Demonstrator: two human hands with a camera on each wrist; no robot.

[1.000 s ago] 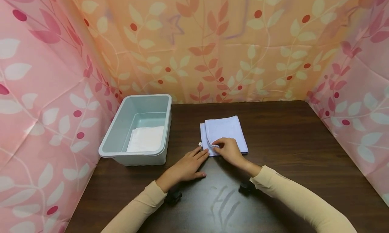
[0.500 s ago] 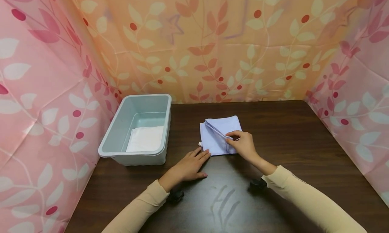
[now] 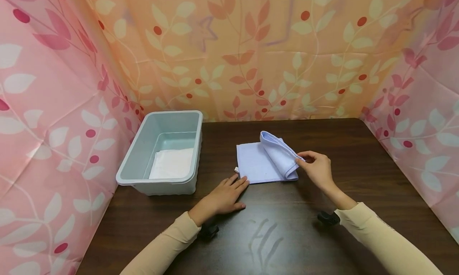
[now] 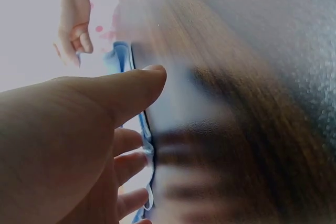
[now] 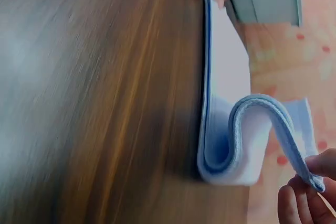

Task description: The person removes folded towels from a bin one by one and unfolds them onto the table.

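Observation:
A pale lavender folded towel lies on the dark wooden table, with a small white tag at its left edge. My right hand pinches the free edge of its upper flap, which curves up and over to the right. In the right wrist view, thumb and fingers grip that towel edge and the layers bend in an S. My left hand lies flat with straight fingers, fingertips on the towel's near left corner. In the left wrist view, the left hand's thumb extends over the table beside the towel edge.
A grey-blue plastic bin stands at the left of the table, with a folded white cloth on its bottom. Patterned curtains enclose the back and both sides. The table's wooden top extends to the right.
My right hand has moved right, carrying the upper flap of the towel with it, so more of the lower layer shows. My left hand has stayed at the near left corner.

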